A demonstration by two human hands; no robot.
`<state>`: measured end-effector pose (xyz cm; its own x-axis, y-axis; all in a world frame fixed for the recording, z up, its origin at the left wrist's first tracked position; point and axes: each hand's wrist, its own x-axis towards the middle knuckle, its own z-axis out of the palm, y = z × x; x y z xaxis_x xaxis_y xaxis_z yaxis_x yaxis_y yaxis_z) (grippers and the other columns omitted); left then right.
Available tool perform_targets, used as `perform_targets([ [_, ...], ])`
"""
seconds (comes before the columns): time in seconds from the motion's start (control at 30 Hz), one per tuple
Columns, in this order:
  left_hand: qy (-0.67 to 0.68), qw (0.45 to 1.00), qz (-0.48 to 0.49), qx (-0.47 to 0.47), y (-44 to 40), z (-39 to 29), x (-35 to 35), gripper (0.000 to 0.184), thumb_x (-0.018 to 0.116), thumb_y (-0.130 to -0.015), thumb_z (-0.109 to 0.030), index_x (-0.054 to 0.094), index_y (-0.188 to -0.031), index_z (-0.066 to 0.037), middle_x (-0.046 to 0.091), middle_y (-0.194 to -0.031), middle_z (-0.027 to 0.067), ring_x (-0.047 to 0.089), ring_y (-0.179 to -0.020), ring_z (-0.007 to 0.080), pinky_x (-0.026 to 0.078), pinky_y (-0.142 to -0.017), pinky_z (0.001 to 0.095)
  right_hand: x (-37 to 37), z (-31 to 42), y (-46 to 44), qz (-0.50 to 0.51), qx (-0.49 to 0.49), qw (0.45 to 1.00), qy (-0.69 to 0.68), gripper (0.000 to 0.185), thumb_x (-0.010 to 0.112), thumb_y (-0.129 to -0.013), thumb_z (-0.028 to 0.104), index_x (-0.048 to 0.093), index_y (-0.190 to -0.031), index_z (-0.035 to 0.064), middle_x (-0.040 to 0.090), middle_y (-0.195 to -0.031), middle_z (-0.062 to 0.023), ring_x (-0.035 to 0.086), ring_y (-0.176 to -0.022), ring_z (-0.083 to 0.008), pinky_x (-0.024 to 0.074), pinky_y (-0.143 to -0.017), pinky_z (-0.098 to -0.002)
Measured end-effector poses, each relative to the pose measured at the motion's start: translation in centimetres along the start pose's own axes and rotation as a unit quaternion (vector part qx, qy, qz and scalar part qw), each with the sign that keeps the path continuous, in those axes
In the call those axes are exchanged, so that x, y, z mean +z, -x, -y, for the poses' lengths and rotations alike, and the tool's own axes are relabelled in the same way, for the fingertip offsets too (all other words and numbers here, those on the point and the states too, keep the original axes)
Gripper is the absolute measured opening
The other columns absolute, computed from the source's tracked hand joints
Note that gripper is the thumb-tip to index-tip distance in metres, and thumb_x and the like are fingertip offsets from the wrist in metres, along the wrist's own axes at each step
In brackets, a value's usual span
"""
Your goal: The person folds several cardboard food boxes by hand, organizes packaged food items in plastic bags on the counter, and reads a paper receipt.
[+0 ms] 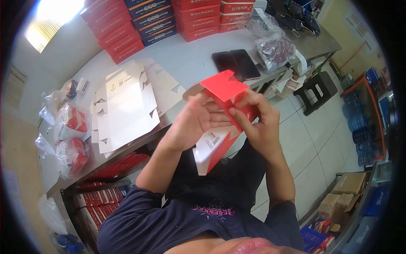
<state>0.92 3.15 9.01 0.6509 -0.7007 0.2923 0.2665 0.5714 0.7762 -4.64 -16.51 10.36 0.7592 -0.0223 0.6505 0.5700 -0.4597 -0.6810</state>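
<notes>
Although one end of the red-and-white carton (225, 85) has taken shape, its lower panel slants away toward seven o'clock, which suggests a fold partly made; the carton lies between both hands, above the lap. The right hand (265, 122) grasps its red wall between thumb and fingers; the left hand (190, 122), palm open, reaches with extended fingers against the far side, though how firmly cannot be told. As judged here, further shaping would call for a steady right pinch and light left pressure along the crease. With the carton as dial centre, flat white cartons (127, 108) lie at nine o'clock on the grey table (186, 57), bagged red items (74, 154) beyond them. Red boxes (120, 40) are stacked toward ten, navy boxes (156, 25) at eleven, two dark devices (245, 63) at twelve, and a plastic-wrapped bundle (274, 51) at one. Off the table, a black stool (321, 84) stands at two, blue bottles (356, 122) at three, brown boxes (347, 184) at four, and a shelf of red cartons (99, 205) at eight.
</notes>
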Motion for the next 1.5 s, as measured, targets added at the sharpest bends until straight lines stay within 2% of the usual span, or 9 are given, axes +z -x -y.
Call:
perform_targets([
  [0.37, -0.472, 0.860, -0.195, -0.011, 0.5, -4.4, 0.2, 0.020, 0.070, -0.097, -0.010, 0.071, -0.109, 0.007, 0.073, -0.091, 0.0055, 0.070, -0.086, 0.0137, 0.057, -0.077, 0.0263, 0.6, 0.5, 0.8, -0.021, -0.031, 0.999, 0.011, 0.024, 0.079, -0.088, 0.009, 0.059, -0.101, 0.0044, 0.069, -0.122, -0.0291, 0.077, -0.094, -0.0286, 0.0578, -0.066, -0.0319],
  [0.7, -0.238, 0.945, -0.223, -0.020, -0.2, -0.9, -0.4, 0.025, 0.084, -0.087, -0.013, 0.073, -0.099, 0.006, 0.071, -0.079, 0.0061, 0.065, -0.065, 0.0095, 0.053, -0.060, 0.0234, 1.1, 1.2, 0.2, 0.021, 0.002, 0.999, 0.029, 0.034, 0.084, -0.083, 0.015, 0.059, -0.103, 0.0050, 0.072, -0.119, -0.0203, 0.074, -0.101, -0.0307, 0.0564, -0.079, -0.0344],
  [0.83, -0.203, 0.961, -0.173, -0.076, 0.7, -1.1, -0.1, 0.027, 0.082, -0.091, -0.020, 0.073, -0.096, 0.005, 0.070, -0.078, 0.0055, 0.065, -0.063, 0.0098, 0.051, -0.055, 0.0243, -0.4, 0.2, 0.6, 0.077, 0.056, 0.995, -0.042, 0.040, 0.086, -0.077, 0.015, 0.058, -0.103, 0.0050, 0.068, -0.127, -0.0202, 0.071, -0.104, -0.0261, 0.0539, -0.090, -0.0343],
  [0.9, -0.360, 0.909, 0.013, -0.208, 1.7, -3.2, 0.0, 0.033, 0.081, -0.091, -0.027, 0.073, -0.097, 0.005, 0.072, -0.079, 0.0060, 0.065, -0.062, 0.0106, 0.051, -0.055, 0.0245, -2.3, -0.7, 0.9, 0.092, 0.086, 0.988, -0.085, 0.039, 0.086, -0.076, 0.013, 0.058, -0.103, 0.0057, 0.068, -0.129, -0.0200, 0.069, -0.108, -0.0245, 0.0526, -0.093, -0.0347],
  [0.97, -0.313, 0.917, 0.239, -0.062, 2.4, -5.0, -2.3, 0.038, 0.080, -0.091, -0.036, 0.075, -0.096, 0.002, 0.073, -0.076, 0.0055, 0.065, -0.062, 0.0128, 0.051, -0.058, 0.0266, -4.3, -1.4, 0.9, 0.105, 0.119, 0.979, -0.127, 0.040, 0.086, -0.075, 0.011, 0.059, -0.104, 0.0064, 0.068, -0.130, -0.0198, 0.067, -0.112, -0.0229, 0.0513, -0.096, -0.0350],
  [1.13, -0.288, 0.958, 0.008, 0.010, 0.6, -1.2, -2.3, 0.098, 0.083, -0.078, -0.043, 0.039, -0.154, -0.001, 0.048, -0.149, 0.0155, 0.053, -0.131, 0.0248, 0.047, -0.103, 0.0390, -4.1, -3.3, 0.9, 0.195, 0.147, 0.893, -0.378, 0.043, 0.089, -0.071, 0.011, 0.060, -0.104, 0.0092, 0.067, -0.132, -0.0200, 0.064, -0.119, -0.0239, 0.0492, -0.103, -0.0375],
  [1.2, 0.048, 0.994, 0.071, -0.075, 0.1, 3.6, -3.7, 0.118, 0.086, -0.070, -0.047, 0.025, -0.161, -0.002, 0.041, -0.156, 0.0164, 0.046, -0.142, 0.0285, 0.041, -0.113, 0.0425, -2.9, -3.7, 0.4, 0.211, 0.127, 0.861, -0.444, 0.039, 0.088, -0.077, 0.012, 0.061, -0.105, 0.0072, 0.066, -0.132, -0.0194, 0.064, -0.121, -0.0261, 0.0491, -0.105, -0.0384],
  [1.33, 0.149, 0.984, 0.047, -0.087, 0.5, 5.7, -4.1, 0.125, 0.085, -0.067, -0.049, 0.020, -0.162, -0.002, 0.039, -0.157, 0.0180, 0.045, -0.144, 0.0320, 0.037, -0.118, 0.0463, -2.1, -4.4, 1.2, 0.075, 0.192, 0.918, -0.338, 0.030, 0.063, -0.104, 0.023, 0.063, -0.121, -0.0006, 0.067, -0.126, -0.0165, 0.065, -0.115, -0.0215, 0.0515, -0.100, -0.0364],
  [1.5, -0.162, 0.981, -0.081, -0.070, 1.6, 3.7, -3.1, 0.100, 0.089, -0.066, -0.043, 0.036, -0.146, -0.013, 0.045, -0.147, 0.0151, 0.048, -0.138, 0.0291, 0.041, -0.114, 0.0436, -4.9, -4.9, 2.5, 0.058, 0.226, 0.887, -0.399, 0.042, 0.054, -0.107, 0.026, 0.059, -0.138, -0.0020, 0.067, -0.131, -0.0146, 0.065, -0.113, -0.0189, 0.0532, -0.096, -0.0343],
])
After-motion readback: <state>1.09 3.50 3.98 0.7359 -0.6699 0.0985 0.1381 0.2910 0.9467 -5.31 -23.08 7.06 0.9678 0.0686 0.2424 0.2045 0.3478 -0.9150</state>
